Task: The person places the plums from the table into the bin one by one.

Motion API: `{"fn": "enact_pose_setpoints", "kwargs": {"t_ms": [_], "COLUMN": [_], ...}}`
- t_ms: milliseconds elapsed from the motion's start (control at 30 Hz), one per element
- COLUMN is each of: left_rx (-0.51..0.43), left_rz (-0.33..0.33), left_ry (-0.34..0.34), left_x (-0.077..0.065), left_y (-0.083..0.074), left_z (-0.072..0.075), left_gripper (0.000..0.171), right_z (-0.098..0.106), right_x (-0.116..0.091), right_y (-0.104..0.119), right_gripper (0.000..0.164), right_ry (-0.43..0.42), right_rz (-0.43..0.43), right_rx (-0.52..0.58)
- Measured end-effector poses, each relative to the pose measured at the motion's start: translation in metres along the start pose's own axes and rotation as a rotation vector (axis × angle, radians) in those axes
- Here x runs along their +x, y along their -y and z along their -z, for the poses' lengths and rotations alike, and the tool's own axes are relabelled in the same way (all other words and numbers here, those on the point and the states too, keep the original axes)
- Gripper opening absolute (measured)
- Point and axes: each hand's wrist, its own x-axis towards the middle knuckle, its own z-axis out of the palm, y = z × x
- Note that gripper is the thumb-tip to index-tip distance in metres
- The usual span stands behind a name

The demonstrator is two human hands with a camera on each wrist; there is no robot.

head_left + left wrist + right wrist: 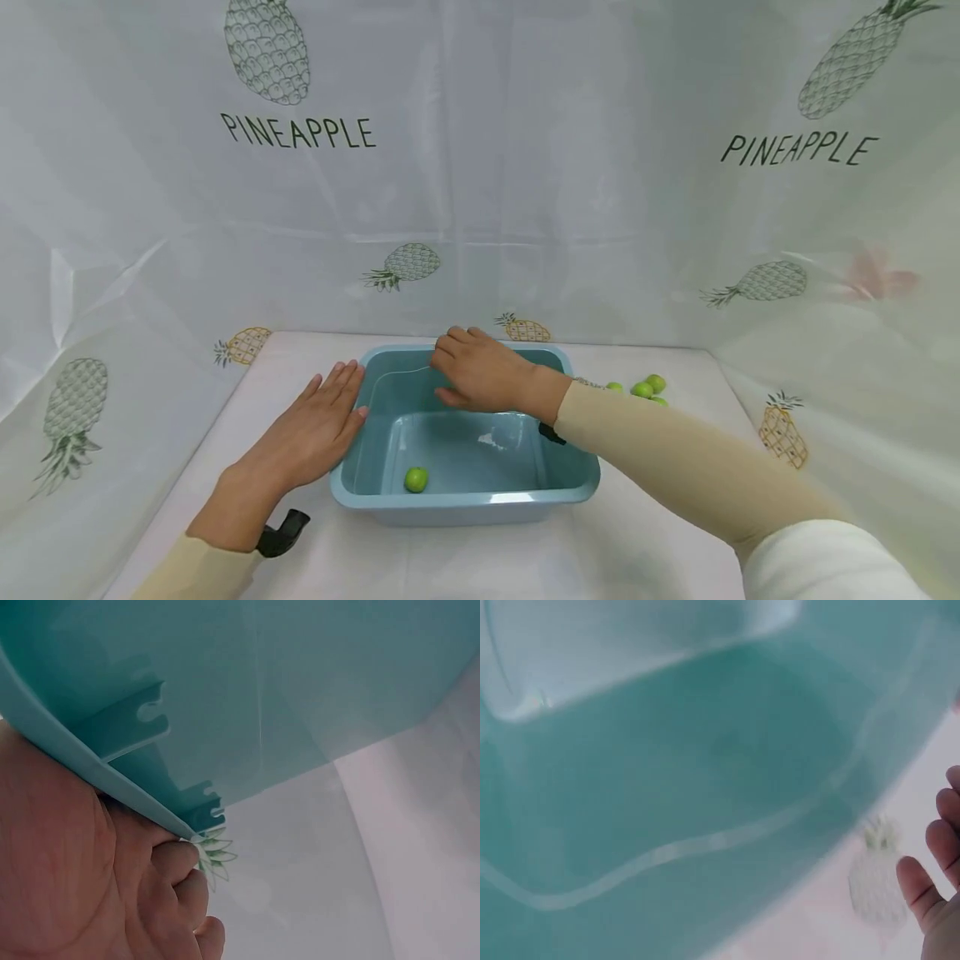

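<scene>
A blue-green plastic basin (465, 501) stands on the table with one small round green lime (416, 479) at its near left inside. My left hand (318, 425) lies along the basin's left rim, fingers straight and thumb at the edge. From below, the left wrist view shows the palm against the outside of the rim. Over the far part of the basin is my right hand (480, 371), fingers loosely bent and thumb apart. In the right wrist view its fingers (919, 889) show at the right edge, with nothing visible between them. A pale wavy line runs along the basin's inner wall.
Several more limes (642, 389) lie on the white table to the right of the basin, partly hidden by the right forearm. A white curtain (480, 167) printed with pineapples hangs behind and at both sides of the table.
</scene>
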Motion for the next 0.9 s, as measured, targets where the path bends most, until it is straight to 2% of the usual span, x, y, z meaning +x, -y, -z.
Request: {"fn": "enact_pose_setpoints", "kwargs": {"t_ms": [167, 333, 500, 700, 900], "left_rx": [-0.007, -0.014, -0.021, -0.026, -0.035], "left_rz": [0.006, 0.001, 0.001, -0.005, -0.01], "left_ry": [-0.003, -0.002, 0.005, 0.002, 0.006], "left_x": [0.0, 0.0, 0.0, -0.001, -0.001], "left_y": [0.001, 0.0, 0.001, 0.002, 0.001], "left_z": [-0.002, -0.002, -0.002, -0.002, -0.001], "left_gripper": [0.066, 0.066, 0.066, 0.066, 0.066], "right_z": [0.025, 0.036, 0.036, 0.031, 0.015], "right_x": [-0.019, -0.054, -0.096, -0.145, -0.193], "right_y": [-0.018, -0.034, -0.048, -0.061, -0.069], "right_gripper": [0.029, 0.025, 0.027, 0.029, 0.029], "right_ry": [-0.075, -0.147, -0.203, -0.216, -0.235], "right_rz": [-0.118, -0.207, -0.269, -0.352, -0.387], "right_rx": [0.074, 0.06, -0.001, -0.045, -0.098]}}
